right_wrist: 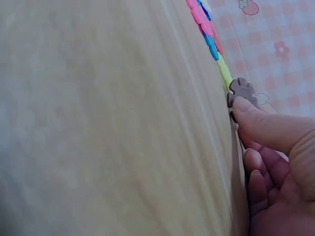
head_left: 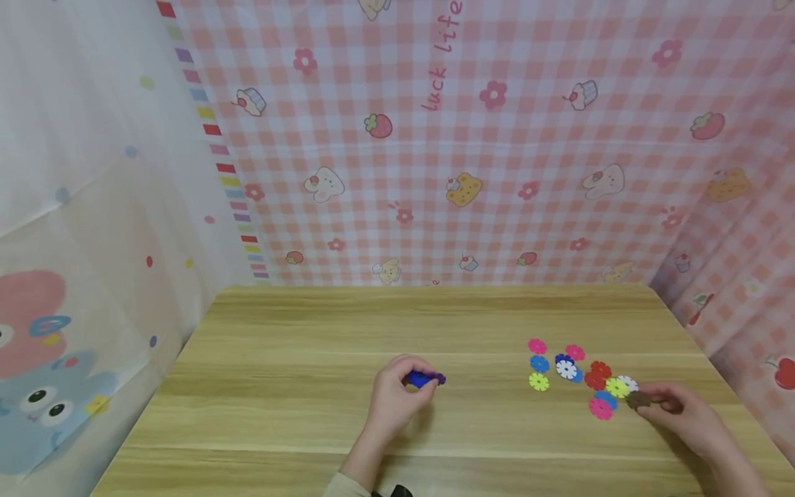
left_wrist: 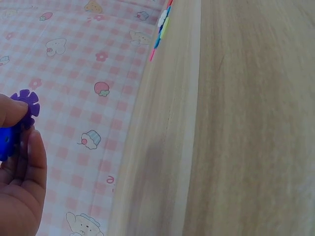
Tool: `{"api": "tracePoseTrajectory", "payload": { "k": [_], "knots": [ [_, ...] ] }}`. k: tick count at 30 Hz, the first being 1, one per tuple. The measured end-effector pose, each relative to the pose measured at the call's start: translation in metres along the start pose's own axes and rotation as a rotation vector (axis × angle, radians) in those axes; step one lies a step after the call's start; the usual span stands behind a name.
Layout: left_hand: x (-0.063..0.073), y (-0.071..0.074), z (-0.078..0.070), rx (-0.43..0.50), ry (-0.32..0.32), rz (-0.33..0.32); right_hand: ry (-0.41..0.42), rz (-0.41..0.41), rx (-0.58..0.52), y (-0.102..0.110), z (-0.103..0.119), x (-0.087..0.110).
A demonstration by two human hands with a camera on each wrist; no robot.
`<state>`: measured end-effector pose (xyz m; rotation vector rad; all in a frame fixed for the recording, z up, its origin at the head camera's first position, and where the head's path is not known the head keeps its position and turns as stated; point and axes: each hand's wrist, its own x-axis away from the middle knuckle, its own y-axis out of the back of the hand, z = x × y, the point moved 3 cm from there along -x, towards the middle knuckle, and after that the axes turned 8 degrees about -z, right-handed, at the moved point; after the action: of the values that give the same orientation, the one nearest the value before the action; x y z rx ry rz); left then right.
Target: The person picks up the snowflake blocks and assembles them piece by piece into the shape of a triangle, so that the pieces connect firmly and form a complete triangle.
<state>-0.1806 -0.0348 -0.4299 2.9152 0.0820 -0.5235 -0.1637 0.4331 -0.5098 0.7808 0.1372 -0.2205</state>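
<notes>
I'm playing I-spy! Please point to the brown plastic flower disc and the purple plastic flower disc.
Brown plastic flower disc (right_wrist: 242,89): right wrist view, on its uncovered flat face.
Purple plastic flower disc (left_wrist: 31,104): left wrist view, on its face, near the petals.

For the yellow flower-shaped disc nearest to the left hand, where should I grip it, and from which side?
Probably pinch the left and right edges of the yellow disc, coming from the near side. It lies flat, its notched rim gives fingertips something to catch, and bare table shows there, while a blue disc lies close behind.
</notes>
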Motion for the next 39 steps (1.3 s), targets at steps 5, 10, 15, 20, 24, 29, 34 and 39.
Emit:
{"api": "tracePoseTrajectory", "payload": {
  "k": [5, 10, 15, 20, 24, 29, 34, 39],
  "knots": [
    [-0.002, -0.003, 0.022, -0.024, 0.010, -0.009, 0.011, -0.085, -0.075, 0.000, 0.004, 0.002],
    [-0.003, -0.003, 0.032, -0.004, 0.006, 0.000, 0.046, -0.103, -0.079, -0.004, 0.026, 0.002],
    [-0.002, -0.002, 0.030, -0.010, 0.018, 0.002, 0.090, -0.074, -0.173, -0.023, 0.064, -0.002],
    [-0.002, -0.002, 0.035, -0.015, 0.007, 0.002, 0.111, 0.007, -0.354, -0.052, 0.102, -0.006],
    [-0.002, -0.001, 0.036, -0.015, -0.007, 0.000, 0.100, 0.095, -0.484, -0.081, 0.133, -0.005],
    [-0.002, -0.001, 0.035, 0.015, 0.008, -0.001, 0.065, 0.173, -0.575, -0.114, 0.172, 0.000],
    [-0.002, -0.001, 0.035, 0.063, 0.028, -0.009, 0.064, 0.216, -0.673, -0.141, 0.205, 0.006],
    [-0.002, -0.002, 0.035, 0.077, 0.025, -0.016, -0.046, 0.237, -0.710, -0.159, 0.226, 0.009]
  ]
}}
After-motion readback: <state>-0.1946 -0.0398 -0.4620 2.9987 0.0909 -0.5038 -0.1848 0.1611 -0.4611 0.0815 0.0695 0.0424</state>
